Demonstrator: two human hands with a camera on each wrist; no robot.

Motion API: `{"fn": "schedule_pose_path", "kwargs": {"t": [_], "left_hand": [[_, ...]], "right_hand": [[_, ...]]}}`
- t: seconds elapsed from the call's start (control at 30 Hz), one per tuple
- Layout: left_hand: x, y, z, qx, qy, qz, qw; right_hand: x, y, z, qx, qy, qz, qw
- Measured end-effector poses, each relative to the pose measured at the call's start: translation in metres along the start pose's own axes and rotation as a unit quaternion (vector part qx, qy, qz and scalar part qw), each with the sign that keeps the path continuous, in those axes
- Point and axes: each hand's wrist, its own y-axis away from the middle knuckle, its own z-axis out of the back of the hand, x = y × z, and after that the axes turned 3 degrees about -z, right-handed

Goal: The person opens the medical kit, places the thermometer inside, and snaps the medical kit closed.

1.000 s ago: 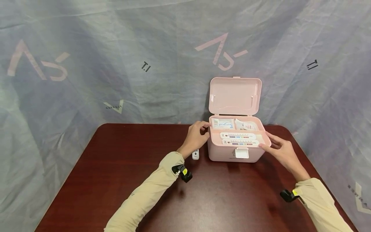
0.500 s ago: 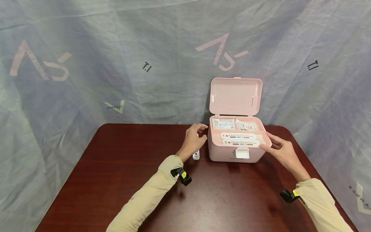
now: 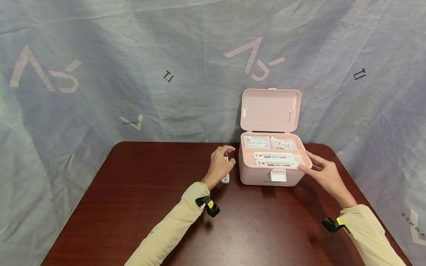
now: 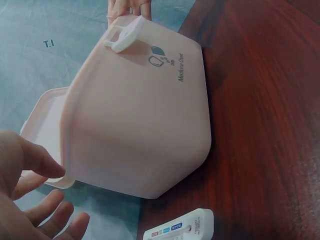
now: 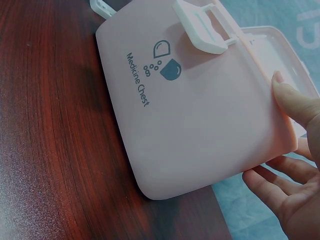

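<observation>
While the pink medicine chest [image 3: 254, 177] is gripped at its right rim by the right hand [image 3: 323, 175], nothing is held by the left hand [image 3: 220, 165], its fingers loosely bent near a loose thermometer [image 3: 225, 180] on the table [image 3: 149, 170], just left of the chest. Two thermometers [image 3: 274, 156] are already laid in the front compartment [image 3: 247, 158]; one is left outside and the lid [image 3: 271, 109] is left open, so the work seems partly done. The loose one is mostly hidden by the left hand from the head camera, and cut off in the left wrist view.

- From the head, we look forward and down at the table [image 3: 133, 184], farther back.
- From each wrist, we face the box [image 4: 135, 115] close up.
- Both wrist views share its front.
</observation>
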Motion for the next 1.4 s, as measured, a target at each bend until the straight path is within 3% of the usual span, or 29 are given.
{"fn": "schedule_pose_path", "kwargs": {"t": [0.83, 1.4], "left_hand": [[0.019, 0.015, -0.009, -0.019, 0.000, 0.033, 0.9993], [0.024, 0.021, -0.011, -0.021, -0.003, 0.057, 0.9982]], "right_hand": [[-0.003, -0.001, -0.001, -0.003, 0.008, 0.013, 0.9999], [-0.003, -0.001, -0.001, -0.003, 0.003, 0.012, 0.9999]]}}
